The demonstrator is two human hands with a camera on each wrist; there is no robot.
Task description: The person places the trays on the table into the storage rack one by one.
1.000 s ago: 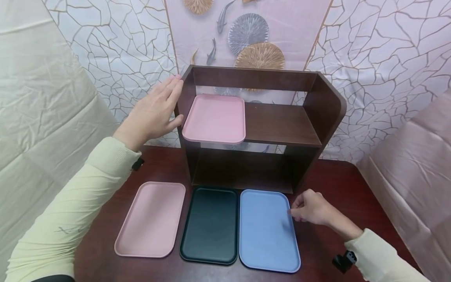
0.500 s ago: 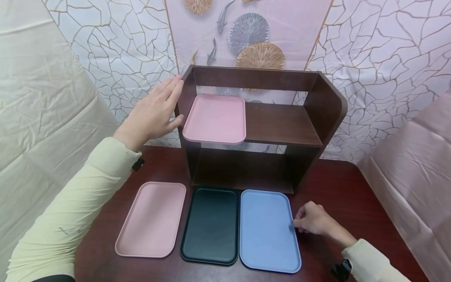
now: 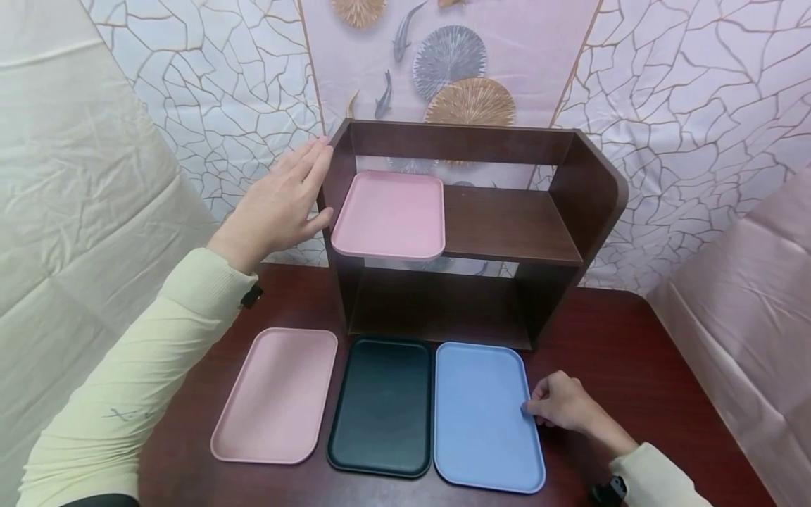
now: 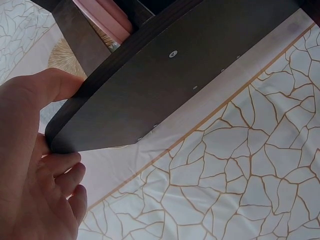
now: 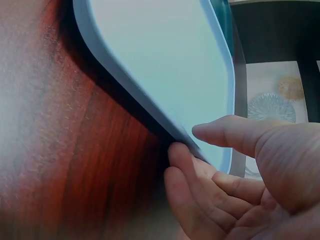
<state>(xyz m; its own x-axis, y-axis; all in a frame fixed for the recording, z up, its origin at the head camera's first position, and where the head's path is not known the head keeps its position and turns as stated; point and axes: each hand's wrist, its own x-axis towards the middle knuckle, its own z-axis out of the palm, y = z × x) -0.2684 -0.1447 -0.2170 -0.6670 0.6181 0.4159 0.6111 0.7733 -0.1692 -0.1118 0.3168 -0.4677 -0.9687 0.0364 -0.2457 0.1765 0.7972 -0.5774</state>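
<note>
My left hand point(image 3: 279, 197) holds the upper left side of a dark brown two-tier shelf point(image 3: 507, 222). In the left wrist view, the thumb point(image 4: 62, 85) lies against the panel's edge and the other fingers are around its corner. My right hand point(image 3: 562, 403) pinches the right rim of a blue tray point(image 3: 484, 415) lying on the table. The right wrist view has the thumb over the rim point(image 5: 150, 107) and fingertips against its outer side. A square-looking pink tray point(image 3: 389, 215) sits on the upper tier, at the left.
Left of the blue tray, a dark green tray point(image 3: 382, 408) and another pink tray point(image 3: 279, 398) lie in a row on the reddish-brown table point(image 3: 608, 338). The shelf stands behind them. Patterned cloth point(image 3: 684, 127) hangs at the back, with plain drapes at both sides.
My right hand has slid along the blue tray's right edge, toward the front of the table. The left hand stays on the shelf, and the trays keep their places.
</note>
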